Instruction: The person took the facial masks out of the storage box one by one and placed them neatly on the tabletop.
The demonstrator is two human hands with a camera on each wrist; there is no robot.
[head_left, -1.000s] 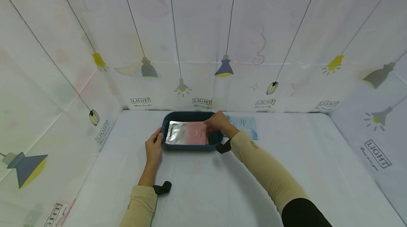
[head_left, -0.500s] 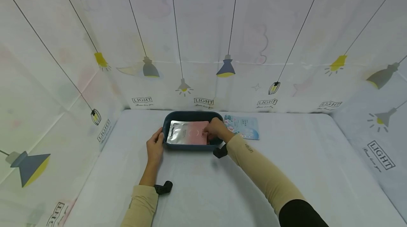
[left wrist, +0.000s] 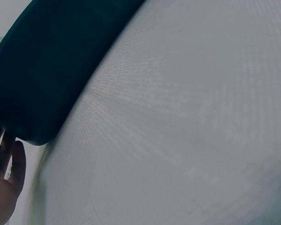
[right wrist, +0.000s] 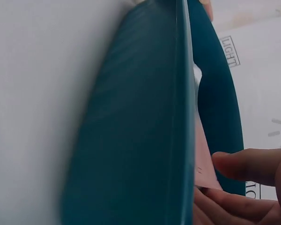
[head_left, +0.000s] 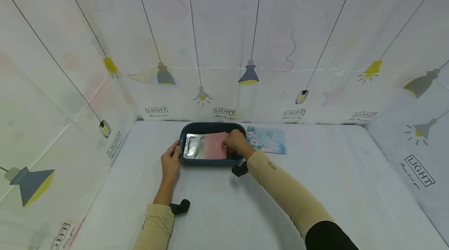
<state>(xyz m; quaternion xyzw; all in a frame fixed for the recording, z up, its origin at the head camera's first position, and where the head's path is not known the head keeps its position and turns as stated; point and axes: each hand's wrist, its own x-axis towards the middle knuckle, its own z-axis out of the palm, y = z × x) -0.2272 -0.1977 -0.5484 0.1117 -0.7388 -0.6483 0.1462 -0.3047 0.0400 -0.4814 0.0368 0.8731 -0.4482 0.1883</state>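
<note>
A dark teal tray (head_left: 203, 162) stands on the table's far side in the head view. In it lies a foil sachet (head_left: 205, 147), silver on the left and pink on the right. My right hand (head_left: 236, 141) reaches over the tray's right end and pinches the sachet's pink edge. The right wrist view shows the thumb (right wrist: 239, 164) on top of the sachet and fingers underneath. My left hand (head_left: 170, 164) rests against the tray's left end, its fingers (left wrist: 18, 161) nearly straight. Whether more lies under the sachet is hidden.
A light blue flowered sachet (head_left: 268, 139) lies flat on the white-covered table (head_left: 217, 211), just right of the tray. Behind the table hangs a white curtain (head_left: 224, 47) printed with lamps, and it also closes off the sides.
My right hand has gone from the sachet's upper right corner down to the middle of its right edge. The sachet has shifted slightly left in the tray. The left hand stays at the tray.
</note>
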